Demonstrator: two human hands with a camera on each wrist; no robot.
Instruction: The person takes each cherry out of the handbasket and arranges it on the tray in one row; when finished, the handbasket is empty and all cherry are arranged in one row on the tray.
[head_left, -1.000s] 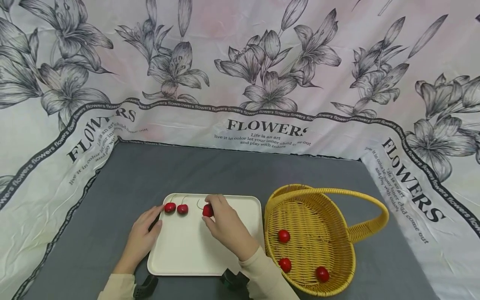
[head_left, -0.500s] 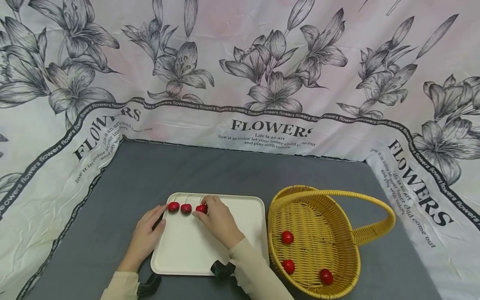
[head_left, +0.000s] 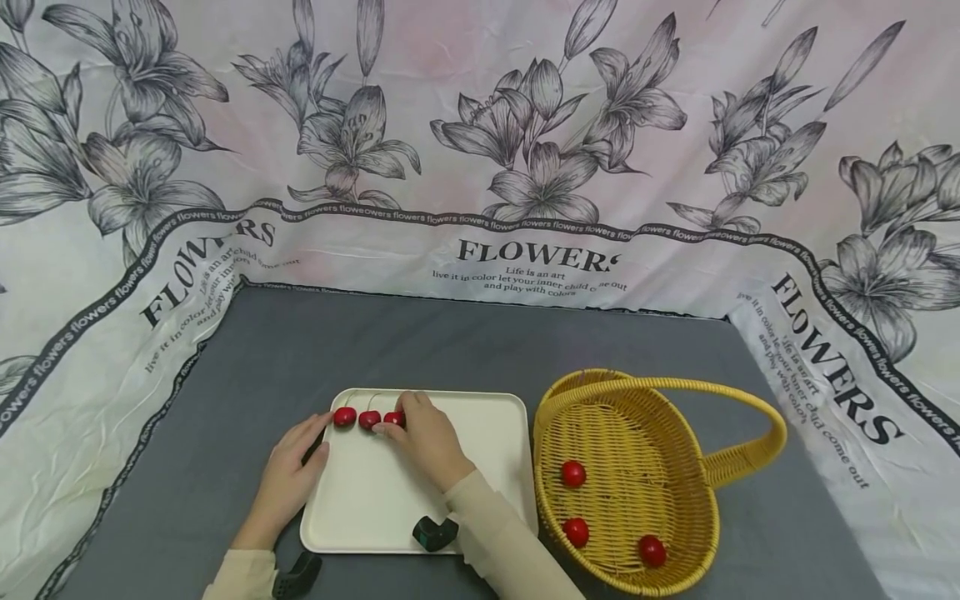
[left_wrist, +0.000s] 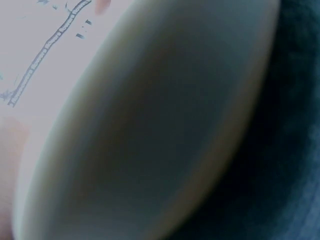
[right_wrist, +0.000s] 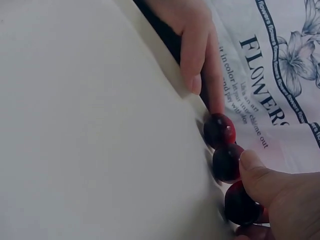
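A white rectangular tray [head_left: 363, 500] lies on the grey cloth, with three dark red cherries in a row along its far left part. My right hand [head_left: 431, 437] pinches the third cherry [right_wrist: 242, 204] between thumb and fingers, close beside the middle cherry [head_left: 368, 420]. In the right wrist view its thumb tip overlaps that middle one. At the tray's left rim is my left hand [head_left: 287, 467], its index finger stretched out to the leftmost cherry [head_left: 344, 417] and its thumb at the rim. The left wrist view is mostly a blurred pale edge.
Right of the tray stands a yellow woven basket [head_left: 626, 442] with a tall arched handle [head_left: 750, 408]. Three red cherries [head_left: 574, 474] lie inside it. A white flower-printed cloth [head_left: 480, 167] hangs behind and along both sides.
The right hand has moved left over the tray with its cherry, bringing it up to the other two. The left hand has stayed at the rim.
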